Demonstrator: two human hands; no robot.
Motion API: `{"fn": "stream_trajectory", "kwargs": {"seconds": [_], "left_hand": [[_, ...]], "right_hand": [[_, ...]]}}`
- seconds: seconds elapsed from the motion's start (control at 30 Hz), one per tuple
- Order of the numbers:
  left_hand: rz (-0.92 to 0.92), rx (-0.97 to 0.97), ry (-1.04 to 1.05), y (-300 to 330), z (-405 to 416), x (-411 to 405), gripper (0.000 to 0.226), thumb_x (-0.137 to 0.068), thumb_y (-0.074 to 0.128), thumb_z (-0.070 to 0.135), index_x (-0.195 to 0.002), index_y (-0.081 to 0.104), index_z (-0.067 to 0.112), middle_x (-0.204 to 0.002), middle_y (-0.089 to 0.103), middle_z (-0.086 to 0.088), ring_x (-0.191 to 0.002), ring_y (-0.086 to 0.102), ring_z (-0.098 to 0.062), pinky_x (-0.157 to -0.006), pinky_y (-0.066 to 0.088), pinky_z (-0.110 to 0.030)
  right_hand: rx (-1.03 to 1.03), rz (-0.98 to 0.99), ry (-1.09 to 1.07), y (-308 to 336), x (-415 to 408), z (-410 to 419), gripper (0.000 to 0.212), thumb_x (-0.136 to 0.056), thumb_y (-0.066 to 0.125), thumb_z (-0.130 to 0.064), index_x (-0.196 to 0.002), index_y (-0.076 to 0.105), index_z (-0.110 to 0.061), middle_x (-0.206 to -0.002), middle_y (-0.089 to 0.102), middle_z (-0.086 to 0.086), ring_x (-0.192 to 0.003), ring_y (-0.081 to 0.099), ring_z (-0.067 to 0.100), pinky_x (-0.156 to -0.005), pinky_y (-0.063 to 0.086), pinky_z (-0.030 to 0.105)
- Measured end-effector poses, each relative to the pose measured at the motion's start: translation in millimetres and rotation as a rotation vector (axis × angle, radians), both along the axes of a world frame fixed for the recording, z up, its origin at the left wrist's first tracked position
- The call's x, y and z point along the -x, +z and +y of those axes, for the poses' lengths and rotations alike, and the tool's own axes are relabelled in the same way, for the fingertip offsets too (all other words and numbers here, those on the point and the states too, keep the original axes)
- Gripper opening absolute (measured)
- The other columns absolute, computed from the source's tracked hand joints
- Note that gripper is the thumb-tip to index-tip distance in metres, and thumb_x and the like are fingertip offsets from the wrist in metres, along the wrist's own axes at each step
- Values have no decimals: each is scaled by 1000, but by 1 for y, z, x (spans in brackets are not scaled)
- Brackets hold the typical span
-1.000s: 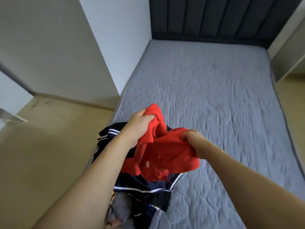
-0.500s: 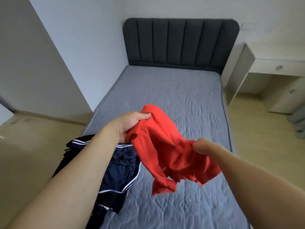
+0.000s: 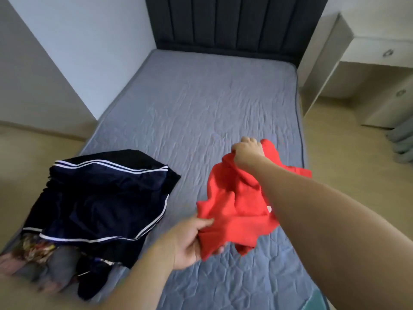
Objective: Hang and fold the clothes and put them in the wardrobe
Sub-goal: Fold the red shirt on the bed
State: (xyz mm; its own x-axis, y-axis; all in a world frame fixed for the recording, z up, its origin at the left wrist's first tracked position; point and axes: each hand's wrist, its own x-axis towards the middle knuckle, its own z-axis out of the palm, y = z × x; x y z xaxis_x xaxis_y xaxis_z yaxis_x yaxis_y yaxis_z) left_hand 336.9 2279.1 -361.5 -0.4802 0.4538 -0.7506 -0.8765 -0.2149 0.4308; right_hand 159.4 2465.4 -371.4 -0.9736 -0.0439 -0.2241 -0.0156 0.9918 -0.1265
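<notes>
A: Red shirt [image 3: 237, 204]?
B: Matt soft cloth, crumpled. Navy shorts [image 3: 107, 198] slightly shiny, smooth synthetic-looking fabric, white stripes.
A: Bed [image 3: 201, 113]?
B: Grey quilted cloth, matt. Headboard [image 3: 234, 21] dark padded upholstery. Floor [image 3: 26, 166] smooth, wood-look.

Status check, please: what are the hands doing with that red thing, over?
Both hands gripping: left hand at the near edge of the red garment, right hand at its far edge. Garment bunched, unfolded, over the bed. Dark clothes pile lies clear, left.

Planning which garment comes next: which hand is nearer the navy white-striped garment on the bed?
Left. The left hand grips the red garment just right of the navy garment; the right hand grips farther right.
</notes>
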Motion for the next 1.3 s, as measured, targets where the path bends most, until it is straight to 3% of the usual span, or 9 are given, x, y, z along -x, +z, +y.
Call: {"fn": "stream_trajectory", "kwargs": {"seconds": [0.1,0.17,0.23,0.43,0.63,0.77,0.9,1.1,1.3], "left_hand": [[-130,327,-639,-96,11,-49,33,-101,44,28,-128,50,11,-92,71,-16,-74,69,-27,-64,54,-35],[-34,643,-1277,-151,17,-48,51,-97,50,42,-139,45,13,-117,66,-17,-95,66,-31,-69,49,-33],[147,861,-1521,-204,26,-19,52,-95,53,42,-134,53,6,-124,63,-15,-104,65,-32,-71,46,-30],[708,1291,-756,-383,40,98,65,-84,60,38,-142,40,17,-141,50,-15,-127,50,-31,-104,42,-35],[790,1590,-551,-515,56,154,117,-71,62,75,-155,2,20,-156,22,-18,-143,26,-35,-115,23,-48],[862,1381,-148,-523,59,180,80,-81,62,62,-135,46,5,-137,52,-20,-127,49,-35,-103,40,-42],[848,1381,262,-485,27,203,43,-97,49,29,-126,43,-3,-132,54,-28,-123,51,-43,-99,41,-45],[821,1929,-240,-486,20,189,84,-78,60,34,-147,17,15,-149,28,-19,-137,28,-37,-109,23,-58],[1407,1435,-614,-502,132,190,57,-93,46,33,-147,31,27,-155,32,-4,-141,30,-31,-116,23,-51]], "right_hand": [[112,-65,213,-88,-35,-16,47,-86,54,-22,-133,56,-30,-139,43,6,-130,40,29,-110,26,35],[126,-131,230,-149,-62,-1,59,-83,52,-18,-141,47,-31,-149,34,4,-136,32,26,-115,20,36],[136,-202,40,-217,-83,32,62,-83,51,-20,-144,41,-29,-150,32,5,-138,32,27,-116,21,39],[378,-255,-773,-410,-95,122,63,-93,52,-32,-144,28,-4,-145,35,24,-134,35,41,-112,28,44],[269,-8,-842,-500,-60,152,76,-78,60,-57,-137,42,-14,-140,36,17,-132,29,39,-111,23,46],[391,43,-649,-488,-43,165,13,-75,68,-23,-83,61,-15,-99,62,15,-102,57,32,-78,47,30],[557,172,-530,-451,-51,165,25,-73,75,-18,-72,50,-15,-69,51,3,-58,47,16,-47,32,26],[493,-461,-503,-413,-86,188,39,-81,65,-55,-92,62,-18,-78,61,1,-56,50,15,-50,32,23],[1043,-399,-409,-458,-119,165,36,-81,72,-26,-114,68,-12,-107,73,3,-97,69,17,-76,51,22]]}}
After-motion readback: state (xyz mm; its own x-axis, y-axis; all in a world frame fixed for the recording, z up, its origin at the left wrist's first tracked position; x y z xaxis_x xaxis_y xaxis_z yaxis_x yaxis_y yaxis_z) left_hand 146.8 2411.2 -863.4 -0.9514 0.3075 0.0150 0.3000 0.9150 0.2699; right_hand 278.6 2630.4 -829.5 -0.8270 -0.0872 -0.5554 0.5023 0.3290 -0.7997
